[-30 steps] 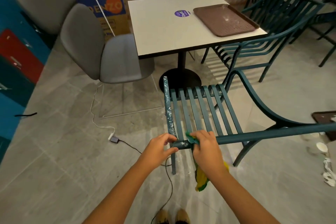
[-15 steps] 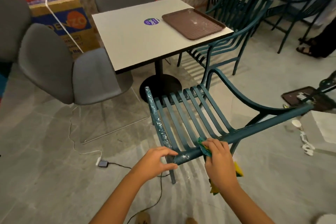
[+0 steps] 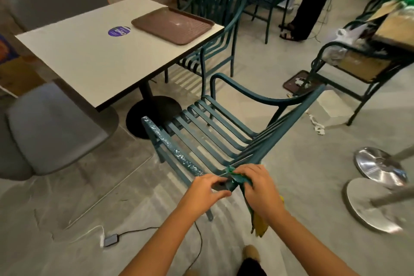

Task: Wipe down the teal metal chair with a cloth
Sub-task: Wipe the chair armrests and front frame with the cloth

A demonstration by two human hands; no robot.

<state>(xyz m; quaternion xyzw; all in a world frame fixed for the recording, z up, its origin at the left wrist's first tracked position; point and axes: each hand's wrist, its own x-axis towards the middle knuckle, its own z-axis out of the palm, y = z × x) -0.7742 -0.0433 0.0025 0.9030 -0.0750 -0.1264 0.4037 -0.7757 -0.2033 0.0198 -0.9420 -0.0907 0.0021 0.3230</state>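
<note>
The teal metal chair (image 3: 215, 132) stands in front of me, slatted seat facing the white table. Its left armrest looks wet and speckled. My left hand (image 3: 207, 188) grips the near end of the chair's top back rail at the corner. My right hand (image 3: 261, 186) presses a green and yellow cloth (image 3: 257, 219) around the same rail just to the right of the left hand. The cloth's loose end hangs down below my right wrist.
A white table (image 3: 94, 56) with a brown tray (image 3: 172, 24) stands behind the chair. Grey chairs (image 3: 51, 127) are on the left, more teal chairs (image 3: 215, 6) behind. Two shiny metal post bases (image 3: 378, 166) sit on the right. A cable and adapter (image 3: 111, 240) lie on the floor. A person's legs (image 3: 311, 0) stand at the back.
My view has swung to the right. My right hand has slid the cloth back along the rail toward my left hand at the corner.
</note>
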